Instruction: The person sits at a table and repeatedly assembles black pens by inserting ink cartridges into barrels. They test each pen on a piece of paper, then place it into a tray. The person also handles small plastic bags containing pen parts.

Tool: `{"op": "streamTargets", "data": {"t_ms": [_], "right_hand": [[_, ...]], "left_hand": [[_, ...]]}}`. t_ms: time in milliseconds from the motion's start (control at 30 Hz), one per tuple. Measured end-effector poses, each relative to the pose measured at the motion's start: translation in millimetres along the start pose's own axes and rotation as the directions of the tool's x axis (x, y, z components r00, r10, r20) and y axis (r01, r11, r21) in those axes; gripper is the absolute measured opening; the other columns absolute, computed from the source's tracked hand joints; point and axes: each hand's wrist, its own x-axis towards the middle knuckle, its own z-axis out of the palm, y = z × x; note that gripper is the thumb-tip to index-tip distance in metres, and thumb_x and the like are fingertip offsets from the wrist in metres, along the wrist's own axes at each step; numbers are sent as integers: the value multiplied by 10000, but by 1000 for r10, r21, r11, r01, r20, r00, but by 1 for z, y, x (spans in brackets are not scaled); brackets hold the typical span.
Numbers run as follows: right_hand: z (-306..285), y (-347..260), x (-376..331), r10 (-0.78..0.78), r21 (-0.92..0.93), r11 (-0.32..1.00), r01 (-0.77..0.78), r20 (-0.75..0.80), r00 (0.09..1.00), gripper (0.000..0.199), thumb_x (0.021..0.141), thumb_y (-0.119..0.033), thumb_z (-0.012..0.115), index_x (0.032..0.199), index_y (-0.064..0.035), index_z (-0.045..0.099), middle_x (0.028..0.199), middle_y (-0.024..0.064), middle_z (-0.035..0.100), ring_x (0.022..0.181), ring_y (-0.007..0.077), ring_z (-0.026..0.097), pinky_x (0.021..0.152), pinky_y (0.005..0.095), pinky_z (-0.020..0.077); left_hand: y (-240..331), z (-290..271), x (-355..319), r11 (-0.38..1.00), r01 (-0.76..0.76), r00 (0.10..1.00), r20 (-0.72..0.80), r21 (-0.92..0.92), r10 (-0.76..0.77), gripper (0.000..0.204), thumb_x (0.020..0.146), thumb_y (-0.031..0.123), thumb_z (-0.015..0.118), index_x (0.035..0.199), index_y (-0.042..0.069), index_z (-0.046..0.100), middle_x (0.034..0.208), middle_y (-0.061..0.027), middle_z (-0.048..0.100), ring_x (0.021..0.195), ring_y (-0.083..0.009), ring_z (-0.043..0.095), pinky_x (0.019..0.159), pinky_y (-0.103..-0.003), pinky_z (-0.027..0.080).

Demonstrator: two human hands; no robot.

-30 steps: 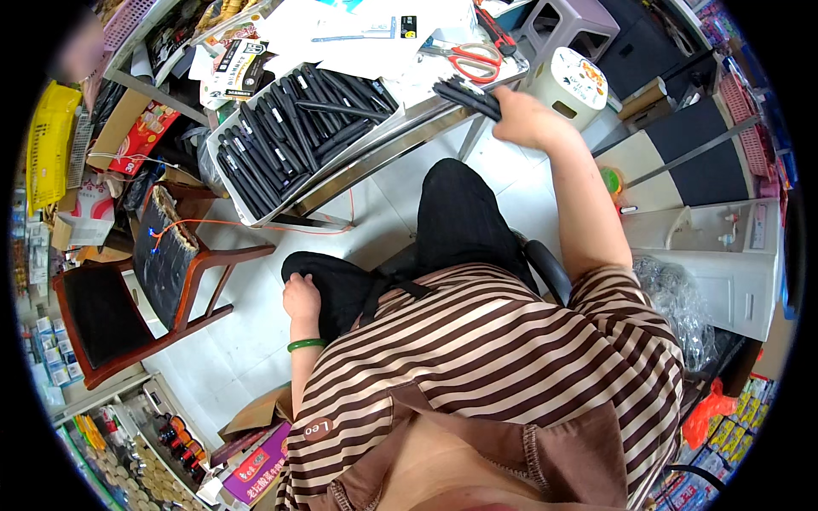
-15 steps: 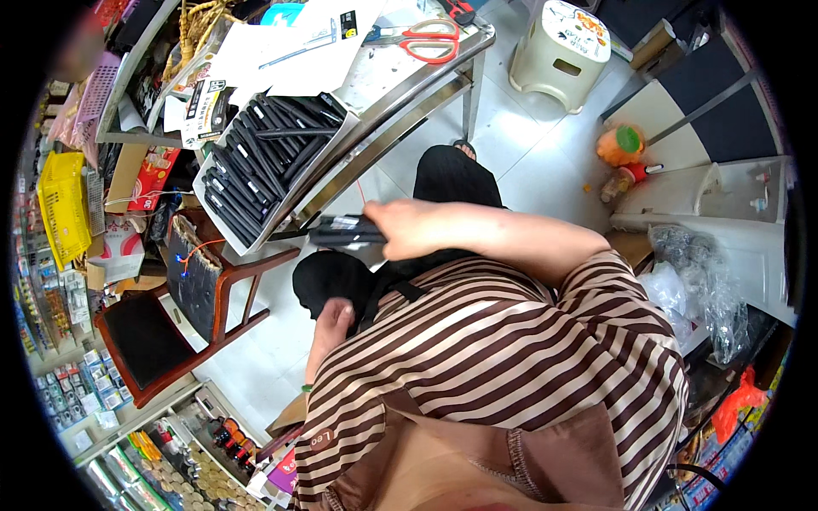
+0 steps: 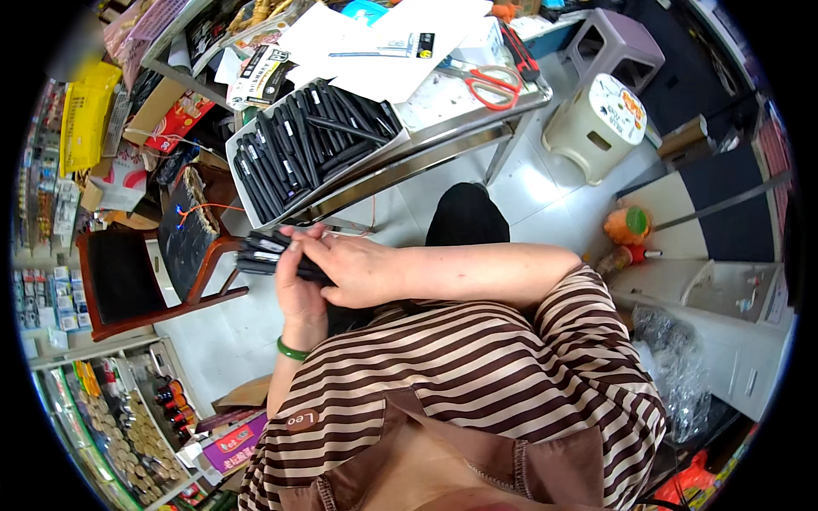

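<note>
Holding a bundle of black pens (image 3: pixel 268 255) crosswise over the lap, left hand (image 3: pixel 300 285) cupped beneath and right hand (image 3: pixel 358 268) clamped on top (long axis left-right, tips pointing left), below the table's near edge and its white tray (image 3: pixel 243 146) of like pens.

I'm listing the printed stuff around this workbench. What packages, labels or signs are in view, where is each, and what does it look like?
Yellow package: far left shelf, flat rectangle, yellow.
Red box: under the table's left end, flat, red with print.
Pink box: floor, lower left, rectangular, pink and red.
Black-and-white packet: on the table by the tray of black pens, flat.
Round sticker: top of the cream stool, white with orange marks.
</note>
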Motion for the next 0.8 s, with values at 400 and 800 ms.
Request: {"op": "streamTargets", "data": {"t_ms": [400, 800], "right_hand": [[-96, 26, 100, 201, 305, 882, -358, 444, 873, 361, 797, -68, 569, 1144, 8, 507, 963, 110, 617, 845, 163, 613, 740, 270, 490], [-122, 46, 259, 491, 161, 787, -595, 420, 763, 325, 809, 88, 500, 1121, 0, 524, 957, 76, 609, 938, 142, 580, 813, 247, 452]], "left_hand": [[115, -70, 44, 880, -17, 988, 129, -474, 89, 464, 753, 65, 534, 1201, 54, 413, 809, 1, 394, 681, -92, 398, 684, -285, 400], [191, -112, 136, 940, 5, 996, 89, -341, 27, 579, 713, 1, 543, 1261, -7, 356, 908, -103, 524, 794, -187, 549, 719, -355, 513]]}}
